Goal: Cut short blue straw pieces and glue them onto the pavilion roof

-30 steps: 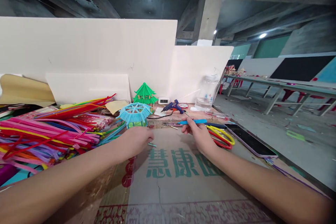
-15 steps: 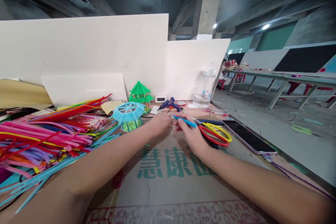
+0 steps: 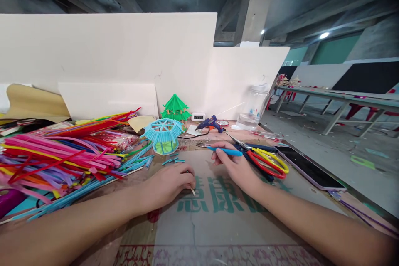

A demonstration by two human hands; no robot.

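Our left hand (image 3: 171, 179) is low over the printed cardboard (image 3: 193, 228), fingers curled in tight, pinching a thin pale stick (image 3: 193, 192) whose tip pokes out below! Across from it, our right hand (image 3: 235, 168) has its fingers closed round a slim blue tool (image 3: 229, 152), held above the board beside the scissors (image 3: 249, 153). Just beyond our left hand we've got short blue pieces (image 3: 174, 160), then the round blue model (image 3: 163, 131). Farther back, there's the glue gun (image 3: 208, 123) and the green house (image 3: 175, 109)! Fuzzy stems (image 3: 62, 153) pile up on our left; our phone (image 3: 308, 168) lies right.
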